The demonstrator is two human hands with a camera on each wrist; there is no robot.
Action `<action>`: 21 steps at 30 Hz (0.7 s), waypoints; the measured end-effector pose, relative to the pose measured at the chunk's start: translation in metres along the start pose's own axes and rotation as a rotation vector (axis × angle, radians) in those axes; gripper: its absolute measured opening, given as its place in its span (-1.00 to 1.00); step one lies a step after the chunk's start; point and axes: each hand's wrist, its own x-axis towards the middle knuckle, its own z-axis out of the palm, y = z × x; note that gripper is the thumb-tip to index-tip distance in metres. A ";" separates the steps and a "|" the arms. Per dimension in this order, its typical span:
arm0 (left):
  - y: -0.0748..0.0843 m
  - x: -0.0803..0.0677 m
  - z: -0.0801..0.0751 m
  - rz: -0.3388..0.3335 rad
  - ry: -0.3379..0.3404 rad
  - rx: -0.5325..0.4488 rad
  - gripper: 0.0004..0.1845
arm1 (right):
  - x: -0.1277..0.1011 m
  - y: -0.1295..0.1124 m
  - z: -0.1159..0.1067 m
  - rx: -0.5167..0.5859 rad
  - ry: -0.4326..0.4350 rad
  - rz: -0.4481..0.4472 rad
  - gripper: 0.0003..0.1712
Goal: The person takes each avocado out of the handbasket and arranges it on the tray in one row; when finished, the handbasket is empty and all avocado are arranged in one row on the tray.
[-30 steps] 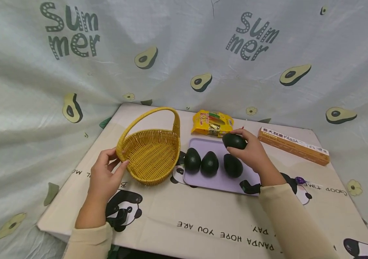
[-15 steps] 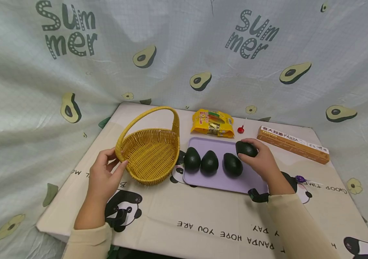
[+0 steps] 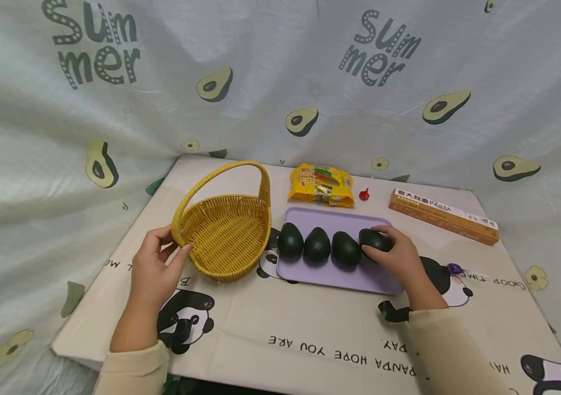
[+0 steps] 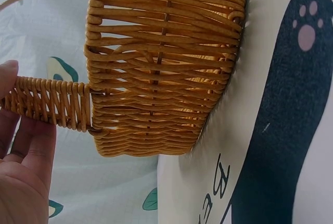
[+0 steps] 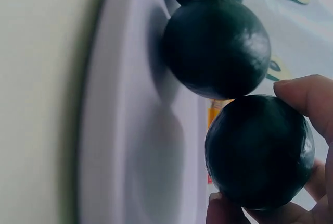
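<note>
Dark green avocado (image 3: 373, 239) sits at right end of the row on lilac tray (image 3: 332, 277), right hand (image 3: 399, 258) fingers curled round it. Looks firm, smooth, roll-prone; grip the widest part. Left hand (image 3: 154, 271) pinches wicker basket (image 3: 226, 233) rim.

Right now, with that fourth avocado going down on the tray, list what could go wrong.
1. The held avocado sits at the right end of the purple tray, close to its edge; released there, it might roll off.
2. The right hand sets it against the neighbouring avocado; a nudge could shift the row.
3. The left hand pinches only the basket by its handle base, so the basket could tip.
</note>
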 end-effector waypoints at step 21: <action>0.001 -0.001 0.002 -0.022 0.007 0.014 -0.50 | -0.010 0.007 0.013 -0.072 -0.075 -0.033 -0.27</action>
